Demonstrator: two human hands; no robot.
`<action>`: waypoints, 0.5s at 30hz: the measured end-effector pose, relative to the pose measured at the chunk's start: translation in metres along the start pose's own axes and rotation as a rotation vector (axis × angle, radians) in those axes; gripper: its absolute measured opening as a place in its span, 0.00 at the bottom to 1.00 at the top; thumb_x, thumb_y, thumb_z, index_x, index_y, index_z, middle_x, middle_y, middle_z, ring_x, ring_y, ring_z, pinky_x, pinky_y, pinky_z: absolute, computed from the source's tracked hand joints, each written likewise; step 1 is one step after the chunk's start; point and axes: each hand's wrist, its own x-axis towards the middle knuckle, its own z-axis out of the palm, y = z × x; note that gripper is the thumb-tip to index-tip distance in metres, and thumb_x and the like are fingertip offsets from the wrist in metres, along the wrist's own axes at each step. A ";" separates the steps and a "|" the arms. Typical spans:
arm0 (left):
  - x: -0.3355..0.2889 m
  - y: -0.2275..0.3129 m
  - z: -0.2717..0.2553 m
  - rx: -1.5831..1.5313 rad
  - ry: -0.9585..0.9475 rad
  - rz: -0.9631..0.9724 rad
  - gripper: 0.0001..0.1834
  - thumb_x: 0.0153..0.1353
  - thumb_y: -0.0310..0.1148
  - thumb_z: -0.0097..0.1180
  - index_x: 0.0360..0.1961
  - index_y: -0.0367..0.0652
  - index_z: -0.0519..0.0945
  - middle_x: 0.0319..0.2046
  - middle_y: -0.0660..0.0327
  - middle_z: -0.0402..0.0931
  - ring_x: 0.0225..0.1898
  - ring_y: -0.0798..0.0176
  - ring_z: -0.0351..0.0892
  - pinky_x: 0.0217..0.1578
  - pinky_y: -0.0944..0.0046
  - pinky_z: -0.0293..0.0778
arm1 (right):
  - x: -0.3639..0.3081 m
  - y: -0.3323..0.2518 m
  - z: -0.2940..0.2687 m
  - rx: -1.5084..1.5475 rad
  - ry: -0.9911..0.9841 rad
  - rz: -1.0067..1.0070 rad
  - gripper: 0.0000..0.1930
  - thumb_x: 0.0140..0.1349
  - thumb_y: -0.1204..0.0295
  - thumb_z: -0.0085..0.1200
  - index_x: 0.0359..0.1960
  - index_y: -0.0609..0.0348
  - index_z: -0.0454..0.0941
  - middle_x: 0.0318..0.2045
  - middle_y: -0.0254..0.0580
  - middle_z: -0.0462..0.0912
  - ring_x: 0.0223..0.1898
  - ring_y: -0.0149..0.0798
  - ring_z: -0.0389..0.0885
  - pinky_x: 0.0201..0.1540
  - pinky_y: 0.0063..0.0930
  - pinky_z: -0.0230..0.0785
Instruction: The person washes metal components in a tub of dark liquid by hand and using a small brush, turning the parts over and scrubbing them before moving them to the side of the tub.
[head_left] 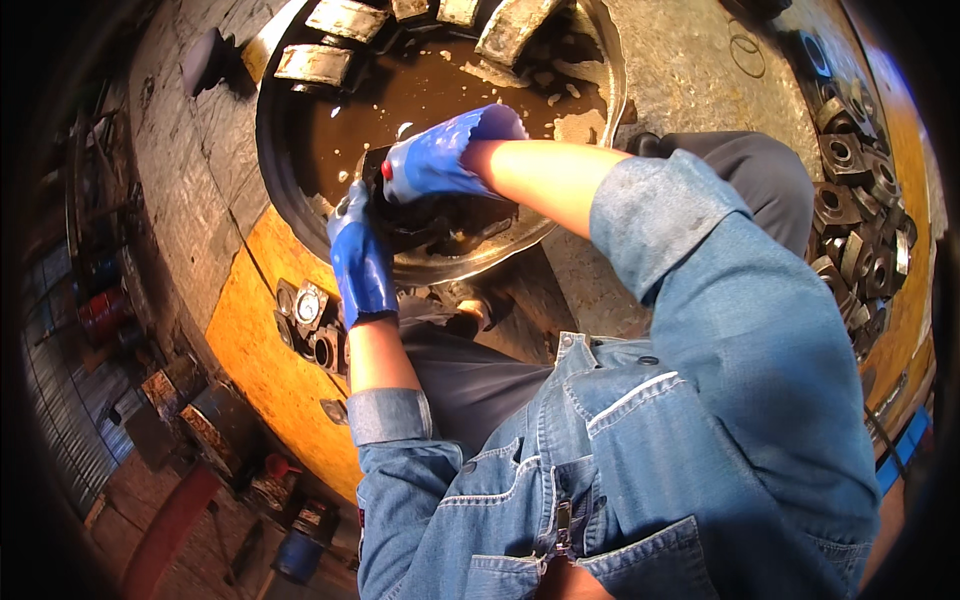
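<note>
Both my hands wear blue rubber gloves and meet over a round metal basin [262,130] of brown, murky liquid [440,90]. At the basin's near left edge, my left hand [358,250] has its fingers closed against a dark, wet part [374,172], whose kind I cannot make out. My right hand [425,165] reaches across from the right and is closed at the same part. A small red knob or handle end [387,170] shows at its fingers; the rest of what it grips is hidden.
Several curved metal blocks [315,64] sit along the basin's far rim. Square metal parts with round holes [326,348] lie on a yellow board [255,330] at left. More such parts are heaped [850,210] at right. A thin ring [747,55] lies on the floor.
</note>
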 end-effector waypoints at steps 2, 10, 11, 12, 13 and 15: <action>-0.003 0.001 0.001 0.025 -0.022 0.010 0.26 0.80 0.46 0.53 0.59 0.32 0.85 0.50 0.54 0.88 0.47 0.63 0.86 0.49 0.65 0.81 | 0.008 -0.003 0.004 0.127 -0.051 0.006 0.11 0.62 0.65 0.61 0.39 0.54 0.92 0.33 0.47 0.91 0.38 0.48 0.90 0.39 0.41 0.79; -0.007 0.001 0.001 -0.062 -0.100 0.042 0.25 0.81 0.44 0.53 0.60 0.30 0.84 0.52 0.53 0.88 0.48 0.60 0.87 0.52 0.61 0.82 | -0.031 -0.017 0.007 -0.497 -0.085 -0.398 0.11 0.67 0.67 0.57 0.37 0.62 0.85 0.35 0.54 0.89 0.39 0.55 0.89 0.41 0.48 0.83; -0.006 0.001 0.000 -0.078 -0.109 0.027 0.25 0.81 0.44 0.53 0.60 0.30 0.84 0.52 0.53 0.88 0.48 0.60 0.87 0.52 0.61 0.82 | -0.029 -0.015 0.008 -0.440 0.000 -0.462 0.11 0.67 0.66 0.57 0.37 0.63 0.84 0.35 0.56 0.88 0.39 0.55 0.89 0.41 0.48 0.82; -0.005 0.000 -0.002 -0.095 -0.118 0.014 0.25 0.81 0.44 0.53 0.60 0.30 0.84 0.52 0.53 0.88 0.48 0.59 0.87 0.52 0.61 0.83 | -0.024 -0.014 0.007 -0.449 0.024 -0.471 0.12 0.67 0.66 0.56 0.38 0.62 0.86 0.36 0.55 0.90 0.41 0.55 0.90 0.44 0.47 0.82; -0.003 0.001 -0.002 -0.096 -0.103 0.018 0.24 0.81 0.43 0.54 0.59 0.30 0.84 0.50 0.53 0.88 0.46 0.60 0.87 0.50 0.61 0.83 | -0.018 -0.015 0.007 -0.459 0.049 -0.480 0.12 0.66 0.66 0.56 0.38 0.61 0.88 0.38 0.53 0.91 0.42 0.54 0.90 0.46 0.47 0.83; 0.001 -0.002 -0.001 -0.099 -0.074 0.019 0.23 0.80 0.42 0.56 0.57 0.29 0.85 0.47 0.54 0.88 0.42 0.60 0.86 0.46 0.60 0.83 | -0.015 -0.009 0.012 -0.500 0.090 -0.497 0.13 0.66 0.66 0.56 0.38 0.65 0.84 0.35 0.58 0.89 0.42 0.57 0.89 0.45 0.48 0.83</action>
